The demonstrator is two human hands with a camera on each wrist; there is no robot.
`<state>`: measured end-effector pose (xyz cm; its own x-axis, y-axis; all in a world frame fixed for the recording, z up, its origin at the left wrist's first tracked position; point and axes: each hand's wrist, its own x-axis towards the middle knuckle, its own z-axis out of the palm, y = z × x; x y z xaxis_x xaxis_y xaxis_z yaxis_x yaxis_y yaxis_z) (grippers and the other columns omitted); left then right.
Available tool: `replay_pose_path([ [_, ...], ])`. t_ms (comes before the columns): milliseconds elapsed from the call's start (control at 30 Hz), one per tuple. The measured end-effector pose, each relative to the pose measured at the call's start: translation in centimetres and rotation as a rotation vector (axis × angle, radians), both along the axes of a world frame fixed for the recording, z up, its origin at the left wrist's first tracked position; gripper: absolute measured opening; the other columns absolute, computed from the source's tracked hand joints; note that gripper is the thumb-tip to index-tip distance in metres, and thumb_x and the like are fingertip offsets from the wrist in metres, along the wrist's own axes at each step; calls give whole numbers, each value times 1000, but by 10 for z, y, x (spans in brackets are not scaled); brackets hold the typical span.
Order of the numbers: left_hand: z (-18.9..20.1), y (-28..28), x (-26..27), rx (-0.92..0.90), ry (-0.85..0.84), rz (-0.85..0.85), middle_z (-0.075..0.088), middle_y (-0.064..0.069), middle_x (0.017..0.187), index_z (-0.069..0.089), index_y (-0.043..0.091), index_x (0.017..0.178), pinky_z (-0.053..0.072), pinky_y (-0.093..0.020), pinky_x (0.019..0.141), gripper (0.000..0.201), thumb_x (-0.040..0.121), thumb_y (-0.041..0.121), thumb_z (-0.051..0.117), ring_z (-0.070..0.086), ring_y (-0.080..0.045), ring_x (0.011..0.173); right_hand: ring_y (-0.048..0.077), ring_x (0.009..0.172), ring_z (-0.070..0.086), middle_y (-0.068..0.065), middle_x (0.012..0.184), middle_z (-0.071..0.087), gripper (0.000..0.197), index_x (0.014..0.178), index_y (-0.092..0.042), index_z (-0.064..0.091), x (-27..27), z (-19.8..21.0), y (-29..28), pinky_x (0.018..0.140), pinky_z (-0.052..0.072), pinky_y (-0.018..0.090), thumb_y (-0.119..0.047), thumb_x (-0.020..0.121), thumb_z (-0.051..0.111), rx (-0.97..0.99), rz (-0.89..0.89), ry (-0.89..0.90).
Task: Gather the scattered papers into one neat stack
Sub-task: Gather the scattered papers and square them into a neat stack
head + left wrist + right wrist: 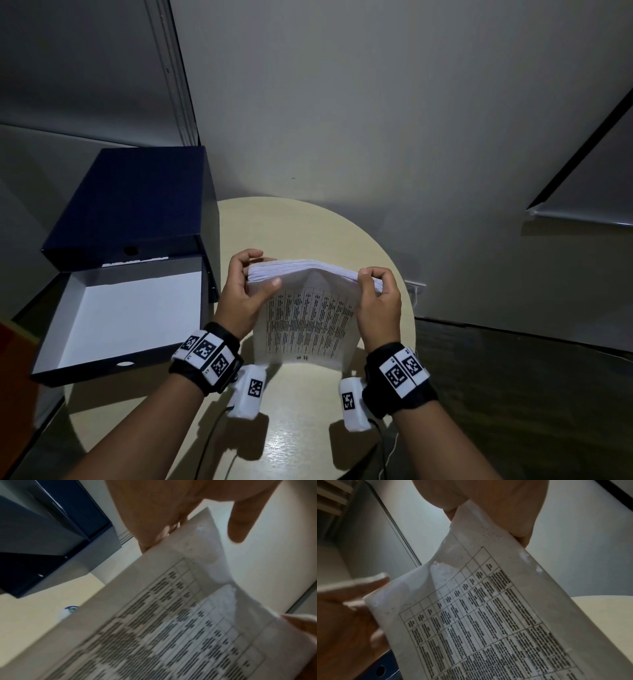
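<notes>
Both hands hold the papers [308, 322] upright over the round counter [308, 222], the left hand [245, 294] gripping the upper left corner and the right hand [378, 305] curled round the upper right. The bundle stands on its lower edge, which seems to rest on or just above the counter, probably so the sheets can be tapped level. The top edges fan slightly, so the stack looks gathered but not yet squared. The printed table faces the person. An open dark blue box [120, 318] sits at the counter's left edge, close by the papers, perhaps where they belong.
</notes>
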<state>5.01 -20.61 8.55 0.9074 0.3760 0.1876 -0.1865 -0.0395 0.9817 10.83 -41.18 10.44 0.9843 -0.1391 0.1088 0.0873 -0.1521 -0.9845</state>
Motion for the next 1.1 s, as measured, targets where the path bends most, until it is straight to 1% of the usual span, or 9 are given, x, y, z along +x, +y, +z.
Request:
replay_pose_path([
  [133, -12, 4, -1, 109, 67, -21, 71, 17, 90, 60, 21, 100, 49, -17, 75, 15, 92, 9, 62, 64, 0, 85, 3, 116, 53, -6, 123, 58, 27, 117, -23, 53, -9, 15, 2, 105, 46, 38, -31, 92, 60, -283, -25, -216],
  [267, -12, 0, 3, 54, 57, -14, 70, 14, 88, 59, 18, 99, 49, -19, 78, 17, 93, 2, 58, 63, -4, 84, 23, 151, 22, 7, 158, 35, 62, 145, -13, 43, -44, 50, 36, 124, 15, 45, -41, 92, 53, -759, 217, -650],
  [333, -12, 0, 4, -5, 80, -37, 71, 10, 90, 59, 19, 100, 50, -27, 80, 22, 94, -2, 55, 64, -8, 86, 26, 156, 1, 10, 168, 12, 73, 156, -9, 25, -56, 46, 56, 125, 2, 50, -46, 96, 43, -947, 421, -657],
  [433, -11, 2, 4, 13, 101, -70, 72, 7, 104, 58, 23, 109, 52, -29, 86, 29, 94, -1, 55, 67, -12, 97, 26, 156, 0, 9, 168, 5, 79, 159, -10, 14, -57, 28, 69, 122, 10, 56, -56, 99, 34, -1173, 614, -551],
  [633, -7, -1, 5, -14, 79, -56, 72, 11, 88, 59, 14, 100, 52, -20, 79, 18, 92, -2, 56, 65, -5, 86, 26, 156, 1, 11, 168, 9, 77, 158, -5, 17, -51, 38, 57, 125, -2, 47, -49, 98, 34, -1010, 434, -549],
  [800, -7, 1, 4, 39, 94, -60, 72, 13, 88, 59, 15, 101, 50, -14, 75, 19, 93, -1, 55, 65, -1, 85, 26, 153, 19, 8, 163, 28, 76, 154, -9, 32, -42, 29, 36, 124, 8, 53, -53, 93, 41, -1083, 376, -410],
  [933, -6, 7, 4, 2, 137, -48, 74, 3, 94, 58, 8, 109, 56, -26, 77, 15, 94, 9, 58, 69, -9, 90, 23, 154, 16, 1, 165, 23, 71, 154, -23, 29, -26, 31, 9, 122, -1, 61, -36, 89, 54, -1154, 312, -294],
  [1000, -3, 9, 4, 30, 177, -49, 73, -4, 106, 54, 7, 122, 54, -40, 91, 39, 91, 27, 65, 68, -18, 103, 17, 151, 22, -5, 163, 26, 72, 152, -27, 28, -13, 22, -11, 122, 0, 58, -27, 88, 61, -988, 258, -227],
  [1100, -8, 13, 3, 37, 171, -11, 72, -4, 99, 55, 9, 119, 51, -43, 94, 40, 89, 32, 67, 67, -20, 101, 12, 143, 34, -7, 156, 37, 71, 148, -29, 33, 2, 13, -30, 121, 25, 42, -19, 88, 71, -495, 254, -79],
])
